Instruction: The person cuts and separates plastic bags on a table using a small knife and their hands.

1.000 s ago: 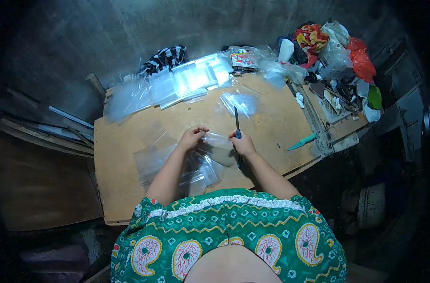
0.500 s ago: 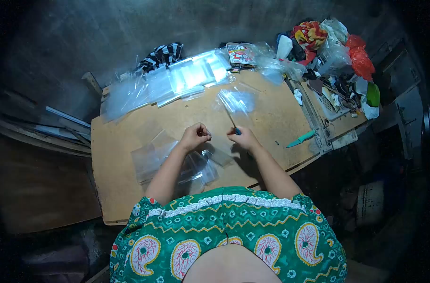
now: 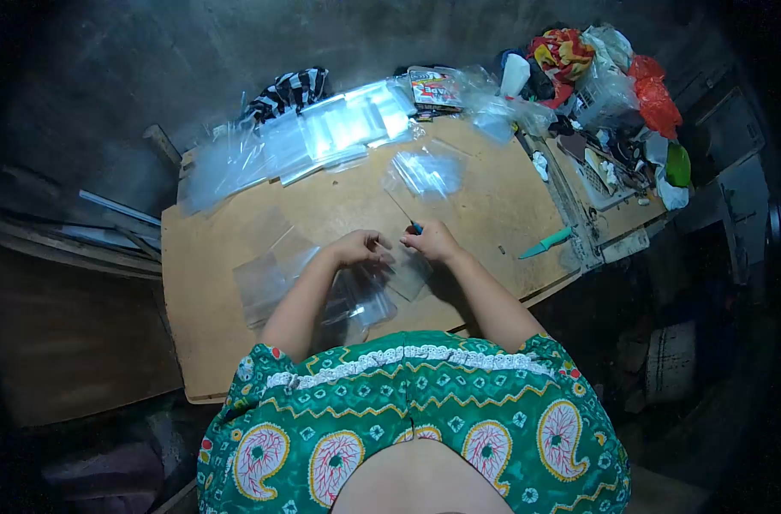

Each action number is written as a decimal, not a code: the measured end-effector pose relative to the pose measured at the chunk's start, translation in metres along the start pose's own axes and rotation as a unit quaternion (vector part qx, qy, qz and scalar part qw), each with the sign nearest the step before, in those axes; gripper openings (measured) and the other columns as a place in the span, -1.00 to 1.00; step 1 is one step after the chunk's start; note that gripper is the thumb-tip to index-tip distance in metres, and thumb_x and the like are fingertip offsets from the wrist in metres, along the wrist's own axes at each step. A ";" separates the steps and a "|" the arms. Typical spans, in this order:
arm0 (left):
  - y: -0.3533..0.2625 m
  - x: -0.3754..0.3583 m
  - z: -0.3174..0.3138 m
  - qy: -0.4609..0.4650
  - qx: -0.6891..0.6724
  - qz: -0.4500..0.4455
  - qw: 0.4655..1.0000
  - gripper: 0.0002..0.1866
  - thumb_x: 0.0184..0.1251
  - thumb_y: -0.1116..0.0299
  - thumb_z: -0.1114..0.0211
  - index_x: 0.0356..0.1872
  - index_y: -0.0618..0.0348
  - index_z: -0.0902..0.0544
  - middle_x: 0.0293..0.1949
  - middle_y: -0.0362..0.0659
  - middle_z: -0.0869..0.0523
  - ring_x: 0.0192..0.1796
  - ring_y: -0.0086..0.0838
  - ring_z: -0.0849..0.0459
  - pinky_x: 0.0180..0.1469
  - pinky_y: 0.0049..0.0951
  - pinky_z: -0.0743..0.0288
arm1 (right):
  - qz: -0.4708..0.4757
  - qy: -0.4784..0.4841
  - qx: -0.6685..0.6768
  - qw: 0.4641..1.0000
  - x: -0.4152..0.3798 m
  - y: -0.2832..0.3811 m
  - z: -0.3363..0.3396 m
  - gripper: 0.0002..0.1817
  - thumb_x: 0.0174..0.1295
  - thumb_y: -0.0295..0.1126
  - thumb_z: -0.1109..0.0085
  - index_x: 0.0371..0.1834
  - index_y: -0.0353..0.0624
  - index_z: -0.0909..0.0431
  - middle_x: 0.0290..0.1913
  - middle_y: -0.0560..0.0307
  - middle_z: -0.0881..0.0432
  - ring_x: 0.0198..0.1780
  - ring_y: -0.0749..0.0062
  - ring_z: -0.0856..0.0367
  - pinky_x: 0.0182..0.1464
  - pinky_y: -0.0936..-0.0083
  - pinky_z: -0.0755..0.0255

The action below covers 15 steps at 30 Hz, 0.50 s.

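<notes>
My right hand [image 3: 433, 243] is closed around a thin, long tool with a teal handle [image 3: 416, 228]; its slender shaft points away from me, and its exact kind does not show. My left hand [image 3: 360, 248] is curled, with fingertips pinched at the edge of a clear plastic sheet [image 3: 412, 274] that spans the space between both hands. Under my left forearm lie several overlapping clear plastic bags [image 3: 266, 283]. Beyond my right hand rests a small pile of clear plastic bags [image 3: 429, 171].
Stacked clear plastic packs [image 3: 339, 128] lie along the table's far edge, beside a printed box [image 3: 435, 88] and a striped black-and-white bag [image 3: 292, 92]. A green knife [image 3: 546, 243] is at the right. Bags and clutter [image 3: 613, 163] crowd the far right corner.
My right hand and the tool have moved slightly left and nearer my left hand. My left hand has turned a little, its fingers now lower toward the plastic.
</notes>
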<state>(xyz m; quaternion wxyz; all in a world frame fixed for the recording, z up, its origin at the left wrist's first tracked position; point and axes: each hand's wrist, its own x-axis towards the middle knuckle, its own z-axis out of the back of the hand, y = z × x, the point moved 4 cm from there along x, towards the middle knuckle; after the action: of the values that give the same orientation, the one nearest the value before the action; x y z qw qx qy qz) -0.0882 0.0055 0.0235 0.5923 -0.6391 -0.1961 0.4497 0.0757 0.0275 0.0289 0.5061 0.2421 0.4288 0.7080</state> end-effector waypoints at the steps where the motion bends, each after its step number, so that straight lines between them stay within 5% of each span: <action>1: 0.006 -0.002 -0.004 0.080 -0.032 0.041 0.995 -0.67 -0.04 0.58 -0.22 -0.17 0.31 -0.43 -0.36 -0.14 -0.60 -0.31 -0.54 -0.55 -0.22 -0.54 -0.44 | -0.020 0.014 0.005 1.000 0.000 -0.003 0.001 -0.76 -0.13 -0.25 -0.19 -0.51 -0.21 -0.52 -0.63 0.05 -0.51 -0.59 0.44 -0.45 -0.47 0.51 -0.34; 8: 0.005 -0.005 0.003 0.087 0.005 0.008 0.996 -0.74 -0.02 0.58 -0.17 -0.22 0.30 -0.50 -0.36 -0.18 -0.60 -0.32 -0.57 -0.53 -0.21 -0.60 -0.41 | -0.017 0.009 0.028 0.999 -0.001 -0.011 0.000 -0.81 -0.05 -0.33 -0.16 -0.51 -0.26 -0.51 -0.63 0.23 -0.50 -0.57 0.65 -0.38 -0.50 0.60 -0.29; 11: 0.009 -0.003 0.002 0.099 -0.076 0.024 0.992 -0.80 0.03 0.48 -0.19 -0.27 0.27 -0.52 -0.39 -0.22 -0.60 -0.38 -0.62 -0.50 -0.29 -0.64 -0.39 | -0.019 -0.007 -0.003 1.000 -0.001 -0.012 0.002 -0.78 -0.11 -0.25 -0.17 -0.48 -0.18 -0.53 -0.60 0.11 -0.54 -0.58 0.50 -0.45 -0.48 0.51 -0.33; 15: 0.000 -0.005 -0.001 0.011 0.033 0.037 0.999 -0.84 0.07 0.36 -0.20 -0.38 0.24 -0.55 -0.48 -0.26 -0.58 -0.46 -0.65 -0.48 -0.38 -0.66 -0.35 | -0.022 -0.029 0.012 0.999 0.001 -0.018 -0.001 -0.76 -0.11 -0.22 -0.17 -0.50 -0.19 -0.53 -0.60 0.07 -0.54 -0.58 0.44 -0.47 -0.47 0.49 -0.34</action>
<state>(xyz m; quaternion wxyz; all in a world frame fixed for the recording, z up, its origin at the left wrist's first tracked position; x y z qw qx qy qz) -0.0903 0.0012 0.0251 0.5986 -0.6306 -0.1508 0.4704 0.0837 0.0297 0.0126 0.5311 0.2587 0.4279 0.6840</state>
